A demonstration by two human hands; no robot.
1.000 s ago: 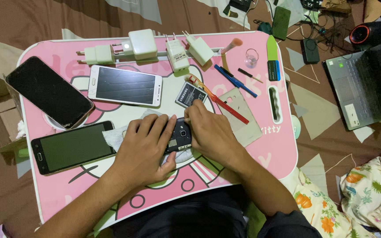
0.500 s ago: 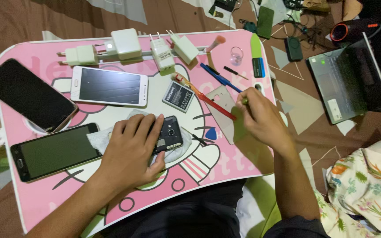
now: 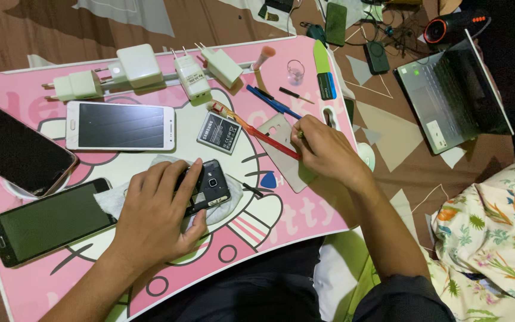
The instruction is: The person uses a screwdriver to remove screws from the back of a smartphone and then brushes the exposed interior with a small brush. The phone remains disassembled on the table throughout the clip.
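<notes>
Far left on the pink cartoon-print lap table [image 3: 305, 197]: a large black-screened phone w/ a rose-coloured rim [image 3: 19, 154], overhanging the left edge, and below it a black slab phone [image 3: 49, 222] lying face up. Top edge: a row of white plastic plug-in chargers [image 3: 141, 74]. Just under them a white-framed phone w/ dark screen [image 3: 120, 125], face up.

Left hand [image 3: 153, 217] lies palm down, fingers spread, pressing on a small black phone w/ its back cover off [image 3: 207, 188]; fingertips hold its left end, not wrapped round it. That opened phone sits on a white cloth [image 3: 225, 209], about mid-table, camera side up. Just above it, apart, a grey flat rectangular phone battery [image 3: 220, 133]. A small blue triangular pick [image 3: 268, 180] lies right of the opened phone.

Next: a long red-handled tool [image 3: 257, 130] runs diagonally across a pale grey plastic back cover [image 3: 278, 134]. Right hand [image 3: 323, 149] rests on that cover, fingers pinched tight on a thin small tool [image 3: 299, 132]; what kind, can't tell. Above: a blue pen [image 3: 272, 101] and a green flat pry tool [image 3: 323, 74].

Off the table at right, an open grey laptop [image 3: 454, 95] on brown patterned floor covering [image 3: 400, 173].
</notes>
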